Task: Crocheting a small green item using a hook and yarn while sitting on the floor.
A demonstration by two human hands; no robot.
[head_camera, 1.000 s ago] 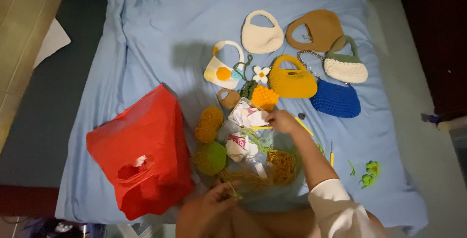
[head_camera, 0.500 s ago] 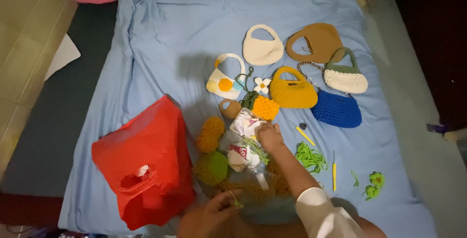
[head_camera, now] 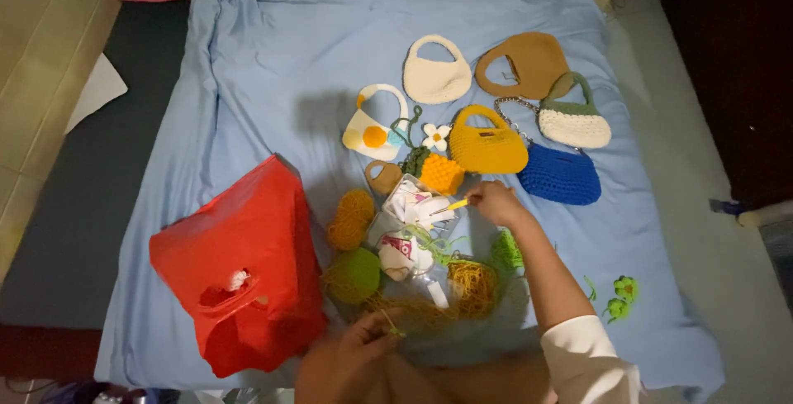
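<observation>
On the blue sheet (head_camera: 273, 57), head view only: I log the right hand (head_camera: 494, 202) reached out over the pile of craft things, fingers pinched on a thin yellow crochet hook (head_camera: 453, 205) whose tip points left toward a clear packet of white pieces (head_camera: 413, 206). Left hand (head_camera: 363, 339) sits low near the frame bottom, fingers narrowed on a strand of mustard yarn (head_camera: 467, 284); I cannot tell how firm the grip is. Green yarn ball (head_camera: 355, 274) lies just beside that strand, an orange yarn skein (head_camera: 351, 216) above it. Red plastic bag (head_camera: 244, 276) stands to the left, mouth toward me. Beyond the right hand lie a yellow crochet bag (head_camera: 487, 144) and a blue crochet bag (head_camera: 562, 177), touching each other.
</observation>
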